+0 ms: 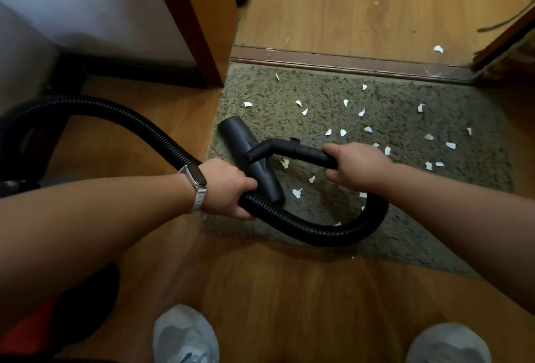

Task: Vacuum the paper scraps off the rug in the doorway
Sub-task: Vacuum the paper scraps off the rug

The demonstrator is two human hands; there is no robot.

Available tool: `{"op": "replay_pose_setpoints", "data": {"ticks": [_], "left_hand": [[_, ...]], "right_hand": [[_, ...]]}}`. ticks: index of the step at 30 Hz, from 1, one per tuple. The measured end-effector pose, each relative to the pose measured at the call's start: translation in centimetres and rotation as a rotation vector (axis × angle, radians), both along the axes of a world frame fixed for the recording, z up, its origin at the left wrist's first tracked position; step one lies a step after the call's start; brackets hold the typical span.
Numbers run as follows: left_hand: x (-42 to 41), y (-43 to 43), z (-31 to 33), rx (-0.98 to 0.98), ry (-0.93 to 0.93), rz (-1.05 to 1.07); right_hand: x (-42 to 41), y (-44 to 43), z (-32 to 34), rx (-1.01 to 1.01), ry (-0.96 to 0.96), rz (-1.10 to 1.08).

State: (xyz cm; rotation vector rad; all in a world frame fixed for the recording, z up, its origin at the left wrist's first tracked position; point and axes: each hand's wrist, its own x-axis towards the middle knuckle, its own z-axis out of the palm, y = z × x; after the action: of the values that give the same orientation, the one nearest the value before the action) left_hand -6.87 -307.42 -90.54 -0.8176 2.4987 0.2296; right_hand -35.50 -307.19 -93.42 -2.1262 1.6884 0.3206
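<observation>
The left hand (228,186) is gripping the ribbed black hose (130,119) and the right hand (357,167) is clasping the curved handle tube (307,152), with the nozzle (234,133) lying at the left edge of the green rug (434,183) in the doorway. The paper scraps (345,102) are lying scattered over the rug, mostly beyond and right of the nozzle, so the sweeping seems to be only beginning; the next move is calling for the nozzle going flat across the pile toward the right

Shaggy grey-green rug (405,96) in the doorway, with little torn white paper scraps (343,132) scattered all over it, mostly middle and right. The black T-shaped vacuum nozzle (266,180) is over the rug's left side on a bent rigid tube (307,151), and the ribbed hose (318,232) loops across the near edge.
</observation>
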Motion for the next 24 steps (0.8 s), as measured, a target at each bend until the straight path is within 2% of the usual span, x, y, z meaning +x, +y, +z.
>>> {"op": "replay_pose_setpoints", "data": {"ticks": [4,9,17,24], "left_hand": [[0.1,0.0,0.1,0.042,-0.033,-0.030],[0.1,-1.0,-0.1,0.021,0.014,-0.004],[-0.2,-3.3,-0.2,-0.089,0.109,0.012],[0.7,-4.5,-0.1,-0.095,0.114,0.046]], "right_hand": [[1.5,0.4,-0.6,0.011,-0.040,0.041],[0.5,-0.2,-0.2,0.004,-0.012,0.007],[-2.6,-2.1,0.2,-0.060,-0.044,-0.263],[-1.4,-5.2,0.2,-0.031,-0.057,-0.359]]}}
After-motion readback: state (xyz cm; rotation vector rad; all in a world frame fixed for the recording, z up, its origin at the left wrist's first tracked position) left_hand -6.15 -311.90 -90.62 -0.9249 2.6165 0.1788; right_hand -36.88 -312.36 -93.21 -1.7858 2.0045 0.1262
